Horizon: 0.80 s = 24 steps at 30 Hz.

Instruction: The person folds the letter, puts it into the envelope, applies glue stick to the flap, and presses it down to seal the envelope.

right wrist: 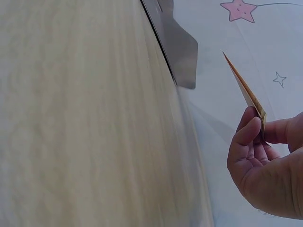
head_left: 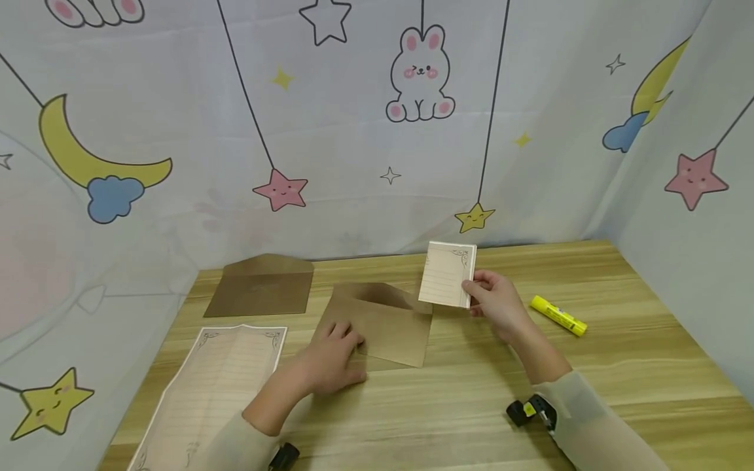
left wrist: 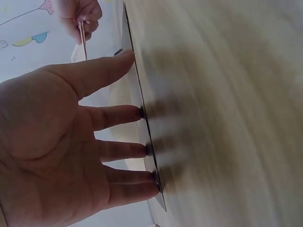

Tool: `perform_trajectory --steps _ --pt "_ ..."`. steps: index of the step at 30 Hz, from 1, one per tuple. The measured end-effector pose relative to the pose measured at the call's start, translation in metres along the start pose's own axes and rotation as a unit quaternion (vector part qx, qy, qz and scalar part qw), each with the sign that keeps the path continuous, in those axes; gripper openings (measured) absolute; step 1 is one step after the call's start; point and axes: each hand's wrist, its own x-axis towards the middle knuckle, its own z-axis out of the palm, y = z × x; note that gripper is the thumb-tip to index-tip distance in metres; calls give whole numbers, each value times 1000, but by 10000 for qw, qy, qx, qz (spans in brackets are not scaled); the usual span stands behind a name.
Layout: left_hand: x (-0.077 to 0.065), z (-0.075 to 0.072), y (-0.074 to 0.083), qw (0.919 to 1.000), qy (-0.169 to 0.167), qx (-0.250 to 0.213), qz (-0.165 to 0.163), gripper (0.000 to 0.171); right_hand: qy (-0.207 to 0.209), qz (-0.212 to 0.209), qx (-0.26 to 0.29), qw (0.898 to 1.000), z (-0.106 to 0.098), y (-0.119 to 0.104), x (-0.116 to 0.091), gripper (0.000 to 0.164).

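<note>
Pinched between the thumb and fingers of my right hand [head_left: 497,301] is a folded sheet of letter paper [head_left: 448,275], lined and with a corner ornament. It is held up off the table, beside the upper right of a brown envelope [head_left: 383,330]. That envelope lies with its flap raised and its mouth gaping a little. My left hand [head_left: 336,360] rests on the envelope's left part, its fingertips touching the paper. In the left wrist view the fingers of the left hand [left wrist: 71,142] are spread and fairly straight. The right wrist view shows the folded paper [right wrist: 246,87] edge-on in the right hand [right wrist: 265,175].
A second brown envelope [head_left: 259,294] lies at the back left with its flap up. In front of it is an unfolded letter sheet [head_left: 230,373], partly under the left forearm. A yellow glue stick [head_left: 558,316] lies at the right. A printed curtain [head_left: 353,131] hangs behind the wooden table [head_left: 448,418].
</note>
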Motion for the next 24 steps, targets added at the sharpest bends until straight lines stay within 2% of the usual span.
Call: perform_trajectory --steps 6,9,10,13,15,17,20,24 --pt "-13 3 4 9998 26 -37 194 43 16 43 -36 10000 2 -1 -1 37" --pt "-13 5 3 9995 261 -64 190 41 32 36 -50 10000 3 -1 -1 37" --pt "-12 5 3 9992 390 -42 99 43 38 38 -38 10000 3 -2 -1 37" --pt "-7 8 1 9948 889 127 -471 58 39 46 -20 10000 3 -2 -2 38" --pt "-1 10 -2 9874 1170 273 -1031 76 41 47 -10 10000 3 -3 -2 38" --pt "4 10 -4 9787 1300 266 -1567 93 51 47 -4 10000 2 -3 -2 38" --pt "11 9 -6 9697 1232 218 -2099 107 53 40 -3 10000 3 -4 -2 38" --pt "18 6 -9 9645 913 212 -2470 113 45 45 -4 10000 4 -5 -3 37"
